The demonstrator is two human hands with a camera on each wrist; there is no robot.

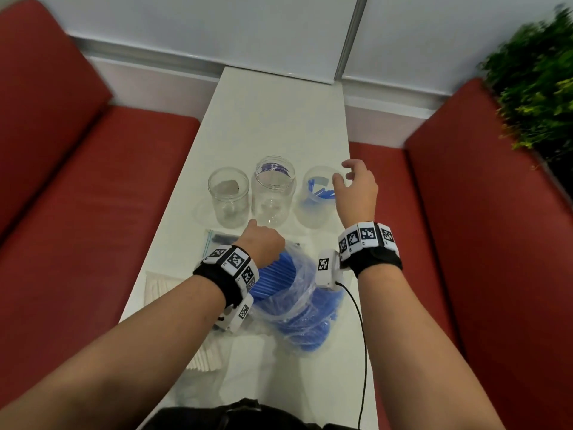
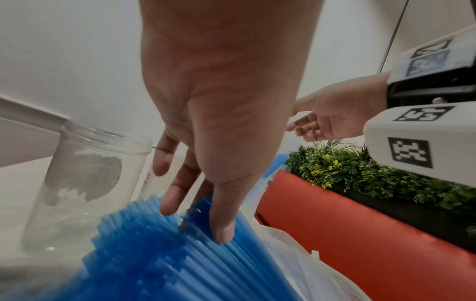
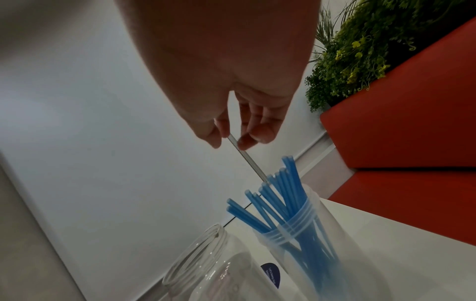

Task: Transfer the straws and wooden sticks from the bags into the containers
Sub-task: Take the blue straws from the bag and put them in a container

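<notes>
Three clear jars stand in a row on the white table (image 1: 279, 119). The left jar (image 1: 228, 197) and the middle jar (image 1: 273, 193) hold nothing. Several blue straws lean in the right jar (image 1: 313, 212). In front of the jars lies a clear plastic bag (image 1: 310, 308) with a thick bundle of blue straws (image 1: 276, 274). My left hand (image 1: 263, 243) is at the bundle's far end, and its thumb and fingers pinch some straws (image 2: 154, 254). My right hand (image 1: 344, 175) hovers over the right jar (image 3: 309, 244), fingers loosely curled and holding nothing. A packet of wooden sticks (image 1: 158, 287) lies at the near left.
Red bench seats (image 1: 93, 197) flank the narrow table on both sides. A green plant (image 1: 533, 72) stands behind the right seat. A small zip bag (image 1: 214, 238) lies in front of the left jar. A black cable (image 1: 361, 336) hangs from my right wrist camera.
</notes>
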